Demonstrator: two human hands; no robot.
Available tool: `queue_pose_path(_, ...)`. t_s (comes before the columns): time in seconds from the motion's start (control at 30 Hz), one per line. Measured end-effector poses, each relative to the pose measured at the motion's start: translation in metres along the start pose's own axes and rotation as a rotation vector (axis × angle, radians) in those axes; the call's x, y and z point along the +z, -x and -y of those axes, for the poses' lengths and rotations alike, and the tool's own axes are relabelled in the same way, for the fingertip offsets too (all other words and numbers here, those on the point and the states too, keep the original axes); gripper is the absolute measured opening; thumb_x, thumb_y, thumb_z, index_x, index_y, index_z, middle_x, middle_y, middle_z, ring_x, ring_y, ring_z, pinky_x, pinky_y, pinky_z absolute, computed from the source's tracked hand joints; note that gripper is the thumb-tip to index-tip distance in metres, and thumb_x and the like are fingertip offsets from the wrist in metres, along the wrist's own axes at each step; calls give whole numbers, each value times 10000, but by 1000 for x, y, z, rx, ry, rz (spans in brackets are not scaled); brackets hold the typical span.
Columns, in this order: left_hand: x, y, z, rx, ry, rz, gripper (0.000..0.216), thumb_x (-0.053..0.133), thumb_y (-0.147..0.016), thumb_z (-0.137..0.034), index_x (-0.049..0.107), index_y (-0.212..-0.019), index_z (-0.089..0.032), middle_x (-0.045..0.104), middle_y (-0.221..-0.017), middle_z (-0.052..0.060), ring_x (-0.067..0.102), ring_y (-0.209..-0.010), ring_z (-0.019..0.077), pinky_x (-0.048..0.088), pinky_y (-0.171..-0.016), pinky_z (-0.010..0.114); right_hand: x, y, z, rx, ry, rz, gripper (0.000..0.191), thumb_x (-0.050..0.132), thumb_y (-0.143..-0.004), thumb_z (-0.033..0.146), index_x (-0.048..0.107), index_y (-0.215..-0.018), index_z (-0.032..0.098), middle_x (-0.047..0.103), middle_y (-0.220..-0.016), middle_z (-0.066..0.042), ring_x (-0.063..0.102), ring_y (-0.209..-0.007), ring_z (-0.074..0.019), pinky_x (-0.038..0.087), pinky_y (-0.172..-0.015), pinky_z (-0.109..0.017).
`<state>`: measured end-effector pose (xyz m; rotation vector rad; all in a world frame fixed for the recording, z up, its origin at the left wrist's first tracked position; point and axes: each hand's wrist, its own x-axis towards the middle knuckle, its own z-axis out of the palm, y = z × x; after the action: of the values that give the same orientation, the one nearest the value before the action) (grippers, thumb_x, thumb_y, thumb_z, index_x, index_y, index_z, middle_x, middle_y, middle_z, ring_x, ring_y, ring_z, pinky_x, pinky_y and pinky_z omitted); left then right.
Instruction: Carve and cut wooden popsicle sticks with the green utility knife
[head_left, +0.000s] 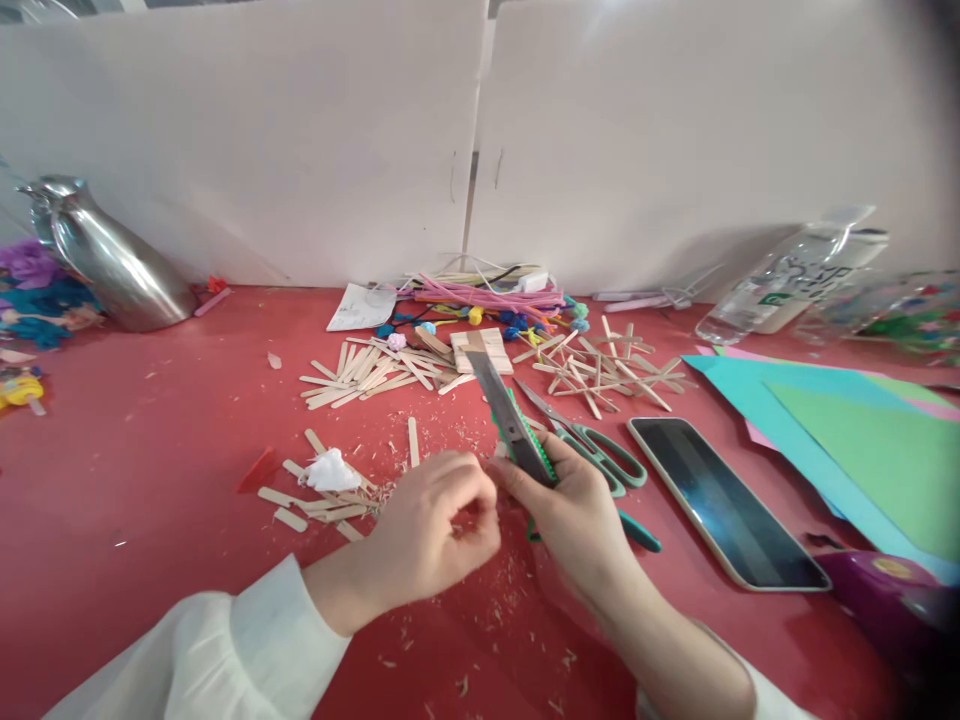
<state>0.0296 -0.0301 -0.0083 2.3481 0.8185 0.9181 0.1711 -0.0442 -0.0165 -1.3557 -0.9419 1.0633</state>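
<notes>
A: Setting?
B: Red table (150, 450), wood shavings (495, 590) scattered over it; white panels (262, 130) upright behind.
A: Item one, the utility knife (516, 425)?
B: Near the middle of the table, held above the surface; green on the handle, metal blade out, tip pointing away from the person.
A: Right hand (581, 510), condition?
B: Clamped on the knife's handle.
A: Left hand (431, 520)?
B: Just beside the right; fingers curled in toward the thumb. Whether they pinch anything, cannot tell.
A: Remaining stock?
B: Scissors (581, 435), green-handled, lying beyond the right hand. One phone (727, 505), right of these. Coloured paper (877, 440), overlapping sheets, far right. Loose wooden sticks (367, 370), fanned, beyond the left hand. Steel flask (124, 260), back left.
</notes>
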Motion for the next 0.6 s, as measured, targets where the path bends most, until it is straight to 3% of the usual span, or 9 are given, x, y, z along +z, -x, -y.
queue_pose_path(0.1,-5,2,-1,34,79,58,154,395,-776,-137,362,-637,-194,427,-632,-12,412,-605,112,346,-575,243,-7,-6,0,17,-85,-76,242,709,-614,350,537,-689,197,505,-549,69,446,-476,-78,379,-473,-225)
queue_pose_path(0.27,-13,-1,16,-268,133,41,356,338,-880,-309,306,-546,-192,302,-508,-44,320,-485,94,269,-478,245,-9,-6,3,6,-149,-39,257,710,-618,364,551,-722,192,529,-552,54,499,-476,-93,430,-499,-250)
queue_pose_path(0.37,-12,-3,18,-356,274,52,232,434,-849,-379,508,-758,-179,504,-656,-16,464,-601,106,352,-537,227,-5,-2,3,0,-133,-26,245,705,-626,357,546,-728,201,533,-545,63,495,-466,-91,423,-495,-247)
queue_pose_path(0.43,-10,-2,15,-370,408,126,235,493,-823,-390,528,-919,-178,573,-794,9,527,-714,122,400,-618,231,-3,0,3,-21,-91,-51,237,698,-632,360,544,-726,206,523,-540,74,475,-462,-82,397,-469,-230)
queue_pose_path(0.53,-6,0,10,-409,533,253,225,520,-813,-367,552,-913,-168,589,-801,16,543,-728,124,415,-661,237,-3,1,2,-63,-21,-95,232,690,-637,363,537,-718,209,517,-528,77,462,-450,-81,371,-433,-222)
queue_pose_path(0.6,-5,1,9,-451,538,271,198,499,-825,-342,562,-878,-163,571,-739,3,524,-670,111,407,-623,228,-4,1,2,-71,8,-87,231,683,-645,363,528,-722,211,520,-514,74,472,-441,-86,376,-424,-223)
